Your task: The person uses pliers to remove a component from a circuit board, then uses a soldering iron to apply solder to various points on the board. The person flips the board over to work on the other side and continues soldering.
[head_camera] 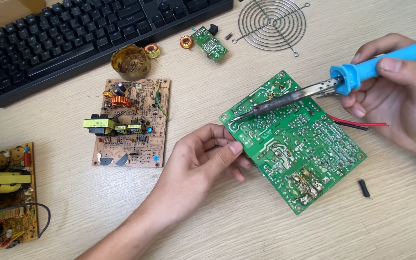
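At far left an orange-brown power board (13,192) with a yellow transformer and copper coils hangs half out of view, a black wire looping off it. Above it a black keyboard (92,33) runs along the top edge of the wooden desk (246,226). Next comes a tan circuit board (132,123), component side up w/ yellow transformers and a copper toroid, lying flat and well apart from the hands (parked, by the look of it). Just above sits a small amber flux pot (130,61), near a loose toroid coil (152,49), another coil (186,42) and a small green board (210,44).

Center: the left hand (203,159) pinches the near-left edge of the green PCB (294,144), thumb on top and fingers under, closed on the board. The board is solder side up and tilted off the desk, probably so the joints face the person and stay steady under the iron. Top center-right lies a round wire fan guard (272,22).

The right hand (400,91) is wrapped shut around the blue handle of the soldering iron (314,91), pen-style, which gives fine control; the tip rests at the board's upper-left corner area. Red and black leads (357,124) trail from under the board's right side. A small black component (364,188) lies loose on the desk, lower right.
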